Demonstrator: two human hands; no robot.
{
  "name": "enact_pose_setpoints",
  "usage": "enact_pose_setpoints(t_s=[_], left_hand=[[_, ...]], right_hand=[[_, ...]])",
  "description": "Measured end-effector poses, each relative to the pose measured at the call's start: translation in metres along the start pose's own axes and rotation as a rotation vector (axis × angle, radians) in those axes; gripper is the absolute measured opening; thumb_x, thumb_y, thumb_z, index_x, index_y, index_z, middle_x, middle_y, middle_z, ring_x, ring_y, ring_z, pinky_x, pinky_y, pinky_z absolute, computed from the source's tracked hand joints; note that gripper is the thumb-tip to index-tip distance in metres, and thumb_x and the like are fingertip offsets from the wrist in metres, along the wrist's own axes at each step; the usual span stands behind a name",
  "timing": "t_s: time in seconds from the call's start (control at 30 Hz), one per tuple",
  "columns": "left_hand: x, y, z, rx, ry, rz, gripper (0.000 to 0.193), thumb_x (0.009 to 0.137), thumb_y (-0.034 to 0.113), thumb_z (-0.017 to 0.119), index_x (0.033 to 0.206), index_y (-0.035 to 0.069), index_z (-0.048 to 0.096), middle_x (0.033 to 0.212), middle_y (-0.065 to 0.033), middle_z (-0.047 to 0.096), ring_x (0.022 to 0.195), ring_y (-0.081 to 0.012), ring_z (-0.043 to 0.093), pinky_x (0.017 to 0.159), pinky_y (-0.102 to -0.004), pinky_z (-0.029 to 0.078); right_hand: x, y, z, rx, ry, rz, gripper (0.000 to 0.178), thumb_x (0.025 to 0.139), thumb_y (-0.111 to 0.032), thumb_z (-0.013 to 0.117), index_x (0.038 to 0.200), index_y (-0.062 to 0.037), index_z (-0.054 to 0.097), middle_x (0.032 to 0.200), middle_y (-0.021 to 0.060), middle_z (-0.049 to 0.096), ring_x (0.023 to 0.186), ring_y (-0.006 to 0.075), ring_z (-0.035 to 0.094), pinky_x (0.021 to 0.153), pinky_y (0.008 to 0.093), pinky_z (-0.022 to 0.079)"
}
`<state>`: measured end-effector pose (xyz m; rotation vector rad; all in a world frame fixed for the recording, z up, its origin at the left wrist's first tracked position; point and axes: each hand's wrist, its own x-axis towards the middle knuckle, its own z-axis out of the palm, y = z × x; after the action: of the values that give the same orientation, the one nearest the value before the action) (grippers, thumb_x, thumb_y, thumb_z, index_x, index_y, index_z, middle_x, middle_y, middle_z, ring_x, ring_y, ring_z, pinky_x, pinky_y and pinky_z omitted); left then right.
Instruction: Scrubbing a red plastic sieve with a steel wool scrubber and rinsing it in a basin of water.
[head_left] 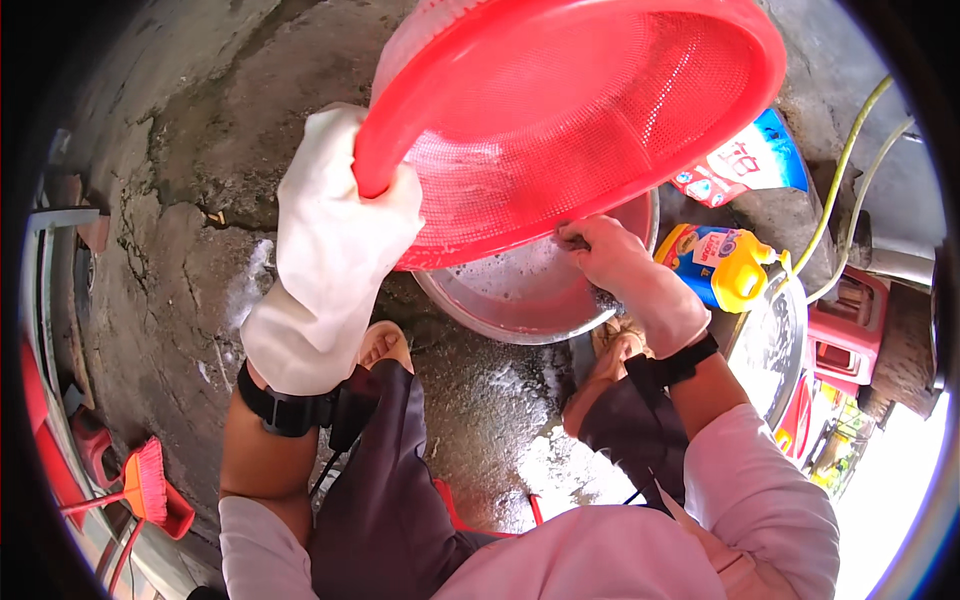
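A big red plastic colander (545, 110) is held up and tilted, its mesh inside facing me. My left hand (345, 215), in a loose white glove, is closed around the colander's thick rim at the left. Under its lower edge, my gloved right hand (640, 280) has its fingers drawn together. A small dark bit shows at those fingertips, too unclear to name. Below the colander stands a round metal basin (510, 325) with sudsy water in it, partly hidden by the colander and my right hand.
To the right lie a blue-and-yellow bottle (705, 262), a detergent bag (750, 165) and a round metal lid or tray (770, 350). A yellow-green hose (845, 165) and a pink stool (845, 335) are beyond. At left, a red broom (147, 480) rests by a dustpan. The concrete floor (190, 300) is cracked and wet.
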<state>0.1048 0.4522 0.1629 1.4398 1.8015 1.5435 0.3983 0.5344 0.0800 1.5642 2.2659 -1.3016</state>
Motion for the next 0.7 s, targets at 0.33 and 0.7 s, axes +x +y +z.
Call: enact_pose_setpoints(t_s=[0.33, 0.7], left_hand=[[-0.014, -0.015, 0.007, -0.085, 0.056, -0.073, 0.025, 0.075, -0.008, 0.064, 0.096, 0.001, 0.056, 0.093, -0.01, 0.06, 0.075, -0.0175, 0.06, 0.069, -0.0272, 0.05], [-0.015, -0.013, 0.017, -0.061, 0.062, -0.022, 0.024, 0.075, -0.009, 0.064, 0.095, 0.001, 0.056, 0.088, -0.0081, 0.058, 0.071, -0.0142, 0.058, 0.065, -0.0263, 0.049]], right_hand=[[0.008, -0.001, 0.038, 0.148, -0.219, -0.041, 0.04, 0.081, 0.003, 0.052, 0.12, -0.0034, 0.061, 0.105, 0.0124, 0.065, 0.103, 0.0196, 0.061, 0.084, 0.0312, 0.049], [0.081, -0.051, 0.112, 0.373, 0.428, -0.225, 0.023, 0.087, -0.022, 0.069, 0.107, -0.0105, 0.07, 0.107, 0.0158, 0.064, 0.104, 0.0329, 0.061, 0.094, 0.039, 0.05]])
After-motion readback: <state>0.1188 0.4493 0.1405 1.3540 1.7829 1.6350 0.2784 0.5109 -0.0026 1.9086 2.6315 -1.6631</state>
